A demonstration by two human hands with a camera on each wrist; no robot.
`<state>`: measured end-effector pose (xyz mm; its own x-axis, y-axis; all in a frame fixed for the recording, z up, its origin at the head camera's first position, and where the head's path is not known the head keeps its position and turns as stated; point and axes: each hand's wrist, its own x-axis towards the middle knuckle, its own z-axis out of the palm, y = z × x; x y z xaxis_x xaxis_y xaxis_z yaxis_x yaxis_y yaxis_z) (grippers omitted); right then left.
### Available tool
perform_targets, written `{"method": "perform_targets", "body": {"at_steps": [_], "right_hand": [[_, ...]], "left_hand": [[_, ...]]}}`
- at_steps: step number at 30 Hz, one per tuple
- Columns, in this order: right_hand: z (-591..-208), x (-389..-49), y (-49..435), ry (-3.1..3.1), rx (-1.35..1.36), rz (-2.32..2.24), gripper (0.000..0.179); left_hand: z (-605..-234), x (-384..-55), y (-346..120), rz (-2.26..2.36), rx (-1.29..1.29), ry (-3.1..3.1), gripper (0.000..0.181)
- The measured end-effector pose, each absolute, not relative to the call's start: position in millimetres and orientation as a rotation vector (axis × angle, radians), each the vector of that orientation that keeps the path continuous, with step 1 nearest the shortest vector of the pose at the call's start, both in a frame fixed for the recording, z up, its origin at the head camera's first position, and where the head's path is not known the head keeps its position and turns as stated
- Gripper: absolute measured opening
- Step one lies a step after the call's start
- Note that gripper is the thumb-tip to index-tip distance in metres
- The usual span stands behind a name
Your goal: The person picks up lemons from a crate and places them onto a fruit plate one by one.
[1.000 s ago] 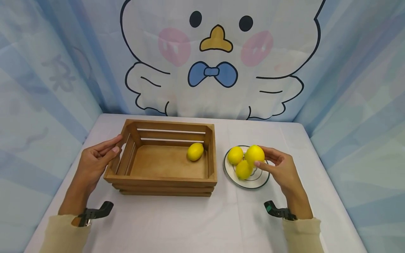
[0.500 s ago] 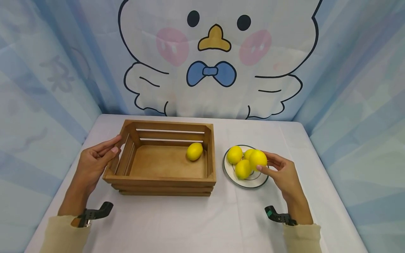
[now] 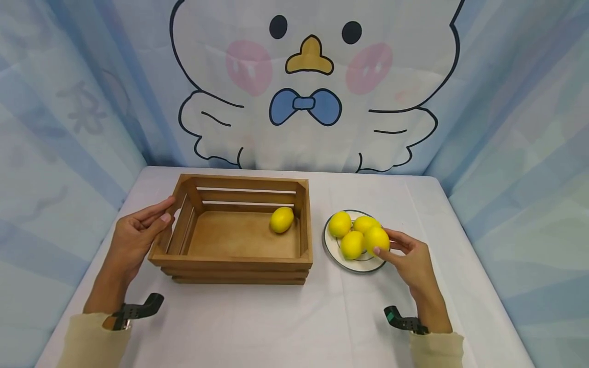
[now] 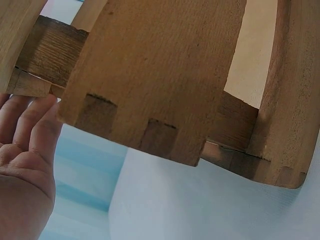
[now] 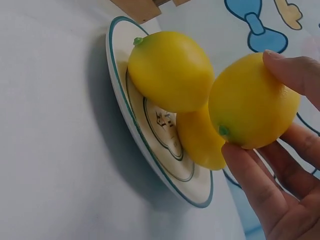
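Note:
My right hand pinches a yellow lemon between thumb and fingertips over the right side of a white plate with a dark green rim. Three other lemons lie on that plate: one at the left, one in front, one behind. In the right wrist view the held lemon overlaps another lemon. To the plate's left stands a slatted wooden crate with a single lemon inside. My left hand touches the crate's left end, its fingers extended against the wood.
A white cloth covers the table. Behind it hangs a curtain printed with a cartoon bird, and pale blue curtains flank both sides. Each wrist wears a black camera mount.
My right hand has moved down and slightly right with its lemon, uncovering the lemon behind. The left hand stays at the crate. The whole view has shifted slightly left.

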<state>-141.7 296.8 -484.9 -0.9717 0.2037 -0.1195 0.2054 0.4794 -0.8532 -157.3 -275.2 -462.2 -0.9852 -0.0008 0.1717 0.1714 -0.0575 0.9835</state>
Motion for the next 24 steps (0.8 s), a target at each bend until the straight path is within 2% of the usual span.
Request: {"method": "perform_targets", "body": {"at_steps": [12,24], "right_hand": [[-488.7,-139.9,292.4,2.706,0.403,-1.467,0.069],[-494.1,-140.8,285.5,2.843,0.443,-1.2,0.064]], "left_hand": [[-463.1,-155.3,-277.2,-2.203,-0.191,-2.06,0.049],[-461.4,-156.7,-276.0,-2.217,-0.203,-2.047,0.048]]}}
